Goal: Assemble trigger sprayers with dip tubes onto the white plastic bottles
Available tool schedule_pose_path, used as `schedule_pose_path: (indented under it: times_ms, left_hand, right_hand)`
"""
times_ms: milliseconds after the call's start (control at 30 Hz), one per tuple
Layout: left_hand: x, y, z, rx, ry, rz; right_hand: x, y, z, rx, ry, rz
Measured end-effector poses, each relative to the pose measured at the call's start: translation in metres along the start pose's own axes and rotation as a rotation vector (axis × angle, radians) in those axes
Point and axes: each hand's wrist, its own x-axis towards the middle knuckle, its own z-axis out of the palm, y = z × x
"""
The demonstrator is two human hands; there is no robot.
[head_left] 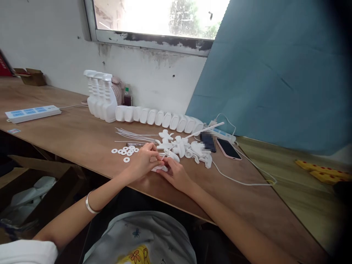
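Observation:
My left hand [144, 160] and my right hand [176, 174] meet at the front of the wooden table [82, 135], both closed on one white plastic sprayer part [160, 168] pressed low against the tabletop. Several white washers [125, 150] lie just left of my left hand. A pile of white trigger sprayer heads [183, 146] sits right behind my hands. Thin white dip tubes [132, 135] lie fanned out beyond the washers.
White spray bottles [100, 96] stand at the wall, with a row of white bottles [159, 118] lying beside them. A pink phone [228, 148] on a white cable [242, 181], two power strips [31, 113], a blue sheet [275, 73] and cardboard boxes [38, 183] are around.

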Motion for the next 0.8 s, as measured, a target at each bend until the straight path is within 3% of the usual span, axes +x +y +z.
schedule_pose_path:
  times_ms: [200,267,333,400,500,533,667,800]
  left_hand:
    - [-0.004,0.009,-0.004,-0.048,-0.109,-0.019]
    - [-0.002,0.008,-0.012,-0.099,-0.165,-0.020]
    - [0.003,-0.002,-0.024,-0.112,-0.145,-0.036]
    - [0.012,-0.026,-0.040,0.005,-0.038,-0.061]
    - [0.032,-0.080,-0.069,0.532,0.087,-0.134]
    - [0.040,-0.099,-0.079,0.601,0.104,-0.163]
    - [0.067,-0.156,-0.105,0.728,0.142,-0.196]
    - [0.090,-0.183,-0.110,0.773,0.099,-0.142]
  right_hand:
    - [-0.001,0.001,0.002,0.003,-0.094,0.029]
    - [-0.002,0.002,0.002,-0.011,-0.090,0.068]
    - [-0.001,0.001,0.001,-0.022,-0.085,0.102]
    - [0.000,-0.001,-0.001,-0.027,-0.093,0.115]
    - [0.001,-0.004,-0.003,-0.028,-0.104,0.117]
    - [0.001,-0.004,-0.004,-0.027,-0.104,0.119]
    - [0.001,-0.005,-0.004,-0.031,-0.098,0.119]
    - [0.000,-0.005,-0.004,-0.036,-0.097,0.110]
